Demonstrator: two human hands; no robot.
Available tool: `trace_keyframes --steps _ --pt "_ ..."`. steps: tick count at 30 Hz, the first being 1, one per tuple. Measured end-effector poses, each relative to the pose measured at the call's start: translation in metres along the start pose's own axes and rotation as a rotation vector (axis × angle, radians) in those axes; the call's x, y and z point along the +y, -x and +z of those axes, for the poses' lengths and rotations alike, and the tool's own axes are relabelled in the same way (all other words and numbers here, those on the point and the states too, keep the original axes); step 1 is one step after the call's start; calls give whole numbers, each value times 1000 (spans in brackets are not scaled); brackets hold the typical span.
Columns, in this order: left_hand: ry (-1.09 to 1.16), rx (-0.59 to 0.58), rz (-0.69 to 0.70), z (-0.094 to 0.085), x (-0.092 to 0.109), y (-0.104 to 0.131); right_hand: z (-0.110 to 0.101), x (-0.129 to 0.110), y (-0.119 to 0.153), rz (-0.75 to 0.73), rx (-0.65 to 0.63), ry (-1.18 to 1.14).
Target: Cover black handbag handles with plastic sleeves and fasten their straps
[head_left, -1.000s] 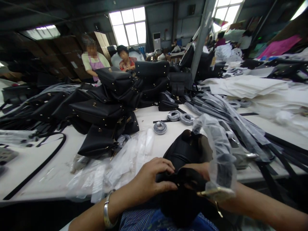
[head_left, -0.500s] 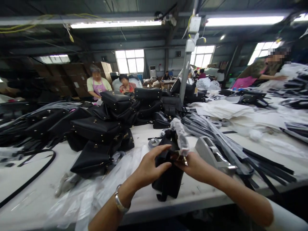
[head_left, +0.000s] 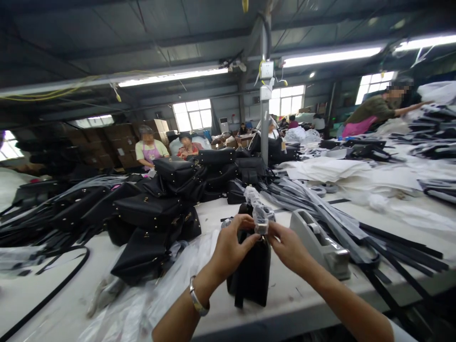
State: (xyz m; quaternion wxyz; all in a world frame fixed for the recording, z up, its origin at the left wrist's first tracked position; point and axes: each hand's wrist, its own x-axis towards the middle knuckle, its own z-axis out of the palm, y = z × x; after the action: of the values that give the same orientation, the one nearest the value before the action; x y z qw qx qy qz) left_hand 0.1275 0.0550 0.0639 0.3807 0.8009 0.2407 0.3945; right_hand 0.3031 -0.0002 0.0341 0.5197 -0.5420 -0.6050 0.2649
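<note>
A small black handbag (head_left: pixel 252 275) stands on the table between my hands, its narrow side towards me. At its top is a handle strap (head_left: pixel 257 204) wrapped in clear plastic, with a shiny metal fitting (head_left: pixel 261 229) at the near end. My left hand (head_left: pixel 231 247) closes on the wrapped strap's end from the left, thumb below and fingers above. From the right, the fingers of my right hand (head_left: pixel 287 244) are bent against the same end beside the fitting. Their tips are partly hidden.
A grey tape dispenser (head_left: pixel 318 242) stands right of the bag, beside long plastic-covered straps (head_left: pixel 313 204). Black bags (head_left: pixel 146 247) are piled at the left, with clear plastic film (head_left: pixel 171 270) in front. A metal post (head_left: pixel 264 128) rises behind. Co-workers (head_left: pixel 374 111) stand across the table.
My left thumb and fingers, earlier apart at the bag's top, have closed in on the strap's end. The metal fitting now faces me more upright. The view has tilted upward.
</note>
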Motion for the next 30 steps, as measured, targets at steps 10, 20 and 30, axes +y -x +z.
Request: trace_keyframes --steps 10,20,30 --pt "7 64 -36 10 -18 -7 8 -38 -51 231 -11 -923" --pt "188 18 -39 16 -30 -10 -3 -55 -74 325 38 -1124" --pt "246 301 -79 34 -30 -13 -4 -48 -62 299 32 -1058"
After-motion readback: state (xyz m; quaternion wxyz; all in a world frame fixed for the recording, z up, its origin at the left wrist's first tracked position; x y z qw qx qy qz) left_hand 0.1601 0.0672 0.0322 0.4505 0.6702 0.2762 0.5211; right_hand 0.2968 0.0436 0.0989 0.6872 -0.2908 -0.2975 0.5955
